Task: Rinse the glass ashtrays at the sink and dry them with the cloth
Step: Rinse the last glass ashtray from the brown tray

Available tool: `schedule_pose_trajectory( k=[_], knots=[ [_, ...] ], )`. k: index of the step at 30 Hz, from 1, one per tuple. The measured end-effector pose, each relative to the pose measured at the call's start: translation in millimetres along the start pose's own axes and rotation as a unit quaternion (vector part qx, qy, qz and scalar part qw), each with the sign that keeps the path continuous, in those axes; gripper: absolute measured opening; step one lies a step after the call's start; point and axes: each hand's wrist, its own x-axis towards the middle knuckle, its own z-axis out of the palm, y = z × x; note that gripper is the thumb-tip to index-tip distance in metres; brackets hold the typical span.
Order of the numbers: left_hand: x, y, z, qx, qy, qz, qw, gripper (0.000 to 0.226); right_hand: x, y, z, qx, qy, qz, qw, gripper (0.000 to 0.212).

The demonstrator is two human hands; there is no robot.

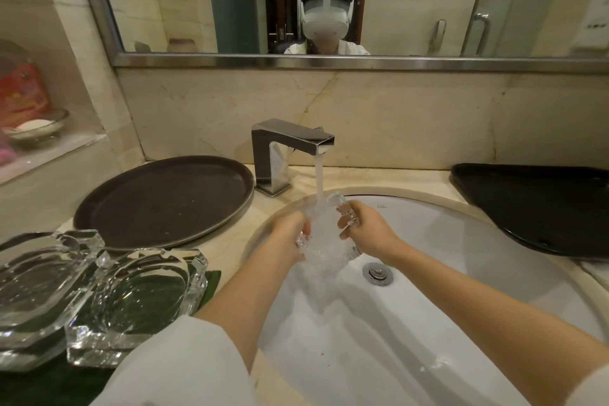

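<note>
Both hands over sink (494, 241): left hand (290, 234) and right hand (369, 231) grip ashtray (326, 241) tilted under tap (290, 148) stream. 2 more ashtrays (99, 293) on green cloth (204, 287), left counter. Round tray (164, 201) behind them, black tray (543, 208) right.

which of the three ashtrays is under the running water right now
The ashtray held over the sink by the left hand and right hand. The other two ashtrays sit on the counter to the left, away from the tap.
</note>
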Motion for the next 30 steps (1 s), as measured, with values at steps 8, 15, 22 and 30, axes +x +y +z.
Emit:
schedule_pose_trajectory(
  k=[8, 15, 22, 30],
  knots=[
    [-10.5, -0.1, 2.2, -0.165, -0.192, -0.087, 0.964, 0.047, -24.2, 22.0, 5.9, -0.454, 0.189, -0.374, 0.786, 0.065],
    [-9.4, 0.7, 1.9, -0.066, -0.113, -0.008, 0.991, 0.015, -31.1, 26.8, 5.7, -0.374, 0.038, -0.366, 0.851, 0.062],
    [-4.3, -3.1, 3.1, -0.061, -0.094, 0.036, 0.993, 0.044, -18.3, -0.1, 6.3, -0.123, -0.081, -0.040, 0.988, 0.051],
    [-6.6, -1.2, 4.8, -0.039, -0.139, 0.034, 0.989, 0.013, -3.0, -14.5, 1.9, 0.203, -0.077, 0.217, 0.952, 0.052]
  ],
)
